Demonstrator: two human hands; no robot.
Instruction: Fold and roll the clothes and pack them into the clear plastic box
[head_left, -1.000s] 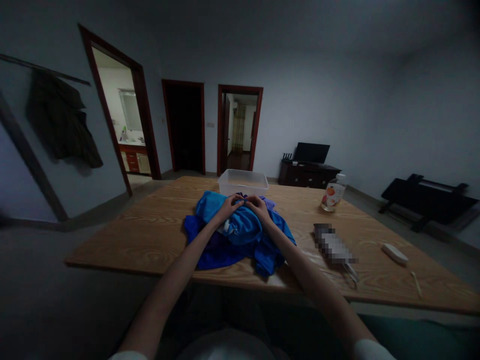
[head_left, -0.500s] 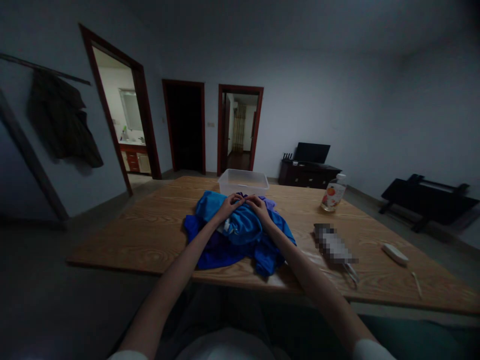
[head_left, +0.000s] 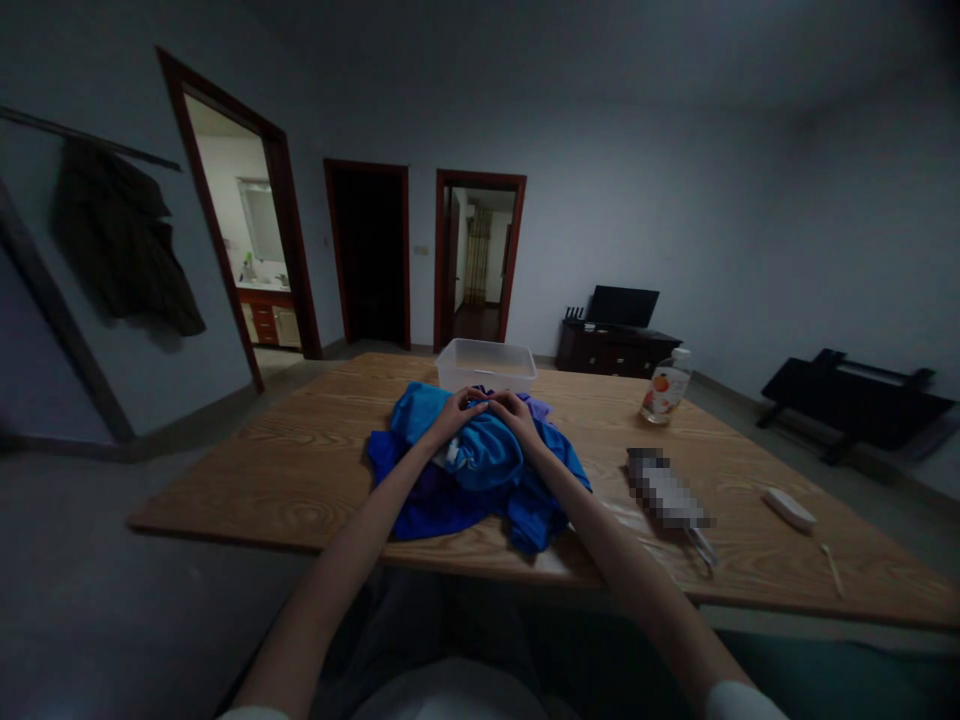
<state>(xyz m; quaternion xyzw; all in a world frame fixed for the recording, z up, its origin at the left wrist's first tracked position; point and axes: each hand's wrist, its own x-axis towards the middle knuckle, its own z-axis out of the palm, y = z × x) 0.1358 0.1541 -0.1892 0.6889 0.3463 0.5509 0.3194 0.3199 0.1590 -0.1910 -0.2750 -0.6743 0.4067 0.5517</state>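
Note:
A crumpled heap of shiny blue cloth (head_left: 487, 460) lies near the front edge of the table, with lighter blue, dark blue and purple folds and a small white patch. On top of the heap, my left hand (head_left: 456, 410) has its fingers bent and drawn together at the fabric. My right hand (head_left: 514, 408) mirrors it, fingertips close to those of the left, also closed at the cloth. The exact pinch is partly hidden behind the knuckles. Just beyond the hands stands a clear plastic box (head_left: 487, 362), its near side partly covered by the pile.
The wooden table (head_left: 300, 460) carries a bottle with an orange-printed label (head_left: 666, 388) at the right. Nearer lie a pixelated object with a strap (head_left: 667, 492) and a small white oblong item (head_left: 789, 508) with a cord. A television (head_left: 624, 306) stands on a dark cabinet behind.
Hardly anything differs. Both hands keep their place on the blue cloth, and the view has shifted very slightly.

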